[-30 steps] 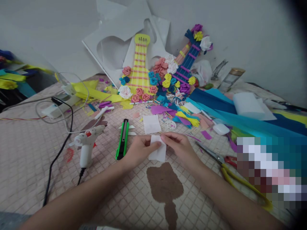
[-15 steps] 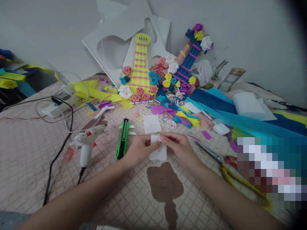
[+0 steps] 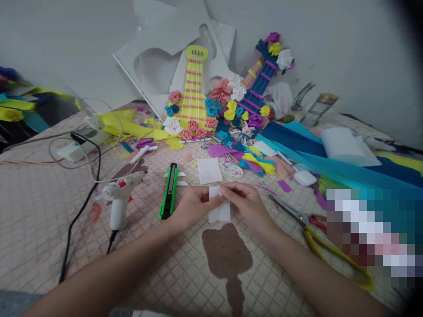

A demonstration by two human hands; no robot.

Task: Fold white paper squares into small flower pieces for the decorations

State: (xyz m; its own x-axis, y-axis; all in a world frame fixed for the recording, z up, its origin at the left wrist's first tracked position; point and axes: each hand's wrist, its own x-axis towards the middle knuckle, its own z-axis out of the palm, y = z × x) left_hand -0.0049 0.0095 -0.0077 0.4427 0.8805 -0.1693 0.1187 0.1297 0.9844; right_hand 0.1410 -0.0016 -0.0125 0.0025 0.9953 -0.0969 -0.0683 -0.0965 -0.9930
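Between my two hands is a small white piece of crepe paper [image 3: 219,214], its lower part hanging toward me. My left hand [image 3: 197,204] pinches it from the left, thumb laid across its front. From the right, my right hand [image 3: 242,200] grips its upper edge between thumb and fingers; the fingertips behind the paper are hidden. Just beyond my hands a white paper square [image 3: 209,171] lies flat on the table. A thin stick seems to show by my right fingertips, too small to make out surely. Left of my hands rests a green box cutter [image 3: 169,191].
A white hot glue gun [image 3: 121,198] with a black cord stands at left, near a power strip [image 3: 77,147]. Scissors [image 3: 297,211] lie at right. Behind are a yellow paper guitar [image 3: 194,92], a blue one [image 3: 261,83], paper scraps and a white roll [image 3: 342,145].
The white paper in my hands has shifted very slightly to the right. Both hands keep their pinch, and everything else stays in place.
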